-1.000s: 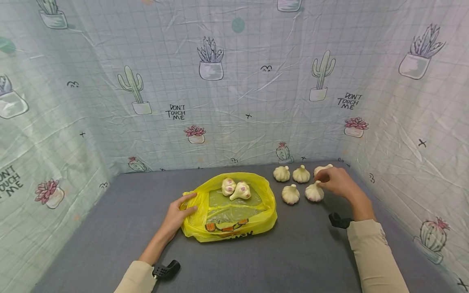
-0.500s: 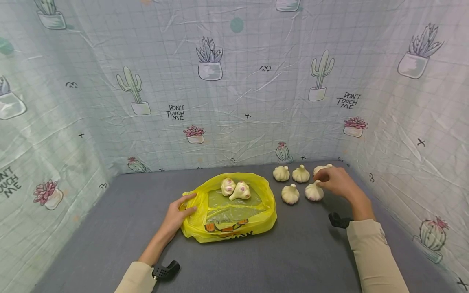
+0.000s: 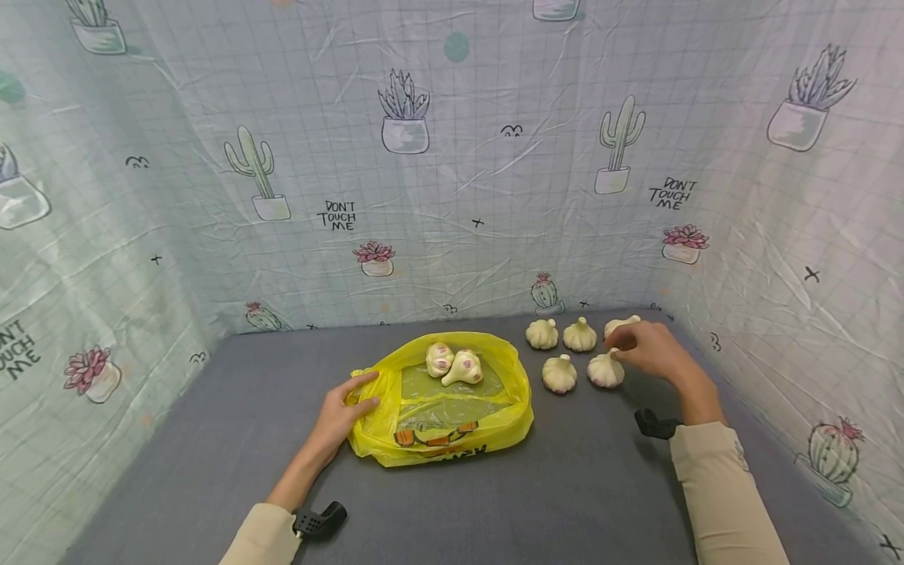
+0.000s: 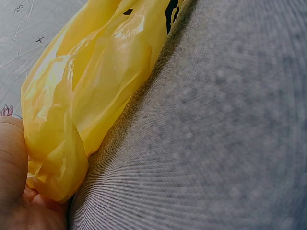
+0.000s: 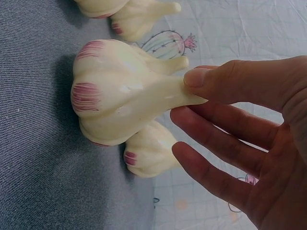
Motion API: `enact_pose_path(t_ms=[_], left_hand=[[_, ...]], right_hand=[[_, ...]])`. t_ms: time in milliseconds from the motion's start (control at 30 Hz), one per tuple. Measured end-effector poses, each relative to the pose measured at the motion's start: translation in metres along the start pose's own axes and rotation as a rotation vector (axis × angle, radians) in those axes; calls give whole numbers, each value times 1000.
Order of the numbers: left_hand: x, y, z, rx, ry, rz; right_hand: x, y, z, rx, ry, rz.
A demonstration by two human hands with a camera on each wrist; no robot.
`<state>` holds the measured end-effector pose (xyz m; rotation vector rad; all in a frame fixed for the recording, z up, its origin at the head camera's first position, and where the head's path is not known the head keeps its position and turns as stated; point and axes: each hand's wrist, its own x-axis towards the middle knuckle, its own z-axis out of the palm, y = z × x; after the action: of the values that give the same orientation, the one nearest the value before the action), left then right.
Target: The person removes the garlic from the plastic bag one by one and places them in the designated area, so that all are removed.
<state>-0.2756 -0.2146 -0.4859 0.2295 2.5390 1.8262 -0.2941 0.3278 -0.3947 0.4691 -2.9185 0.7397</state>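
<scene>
My right hand (image 3: 651, 349) pinches the stem of a garlic bulb (image 3: 605, 370) between thumb and forefinger. In the right wrist view this cream, purple-streaked garlic bulb (image 5: 115, 93) is low over the grey cloth, its base close to it. At the left my left hand (image 3: 339, 416) holds the side of a yellow plastic bag (image 3: 523, 424), thumb and fingers at its edge. The left wrist view has the bag's crumpled yellow film (image 4: 62, 158) against the thumb and palm. Two bulbs lie inside the open bag, one of them a garlic bulb (image 3: 464, 367) with its stem pointing left.
Several more bulbs stand right of the bag: a near garlic bulb (image 3: 559, 374), two behind it, and a far-right garlic bulb (image 3: 621, 323) partly covered by my right hand. A cactus-print curtain (image 3: 452, 173) encloses the grey table (image 3: 508, 510) at the back and sides.
</scene>
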Motion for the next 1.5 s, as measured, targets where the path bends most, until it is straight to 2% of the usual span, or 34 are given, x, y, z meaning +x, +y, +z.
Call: enact_pose_path(t_ms=[467,1067,1500], left_hand=[[0,-1,-1,-5,-9,-6],[2,-3,-1,4,-3,0],[3,-6,0,20,4,1]], right_hand=[[-1,1,-1,29,-19,21],[-1,-3,-5,21,-23,-2],[0,-13,-8,1,-11,8]])
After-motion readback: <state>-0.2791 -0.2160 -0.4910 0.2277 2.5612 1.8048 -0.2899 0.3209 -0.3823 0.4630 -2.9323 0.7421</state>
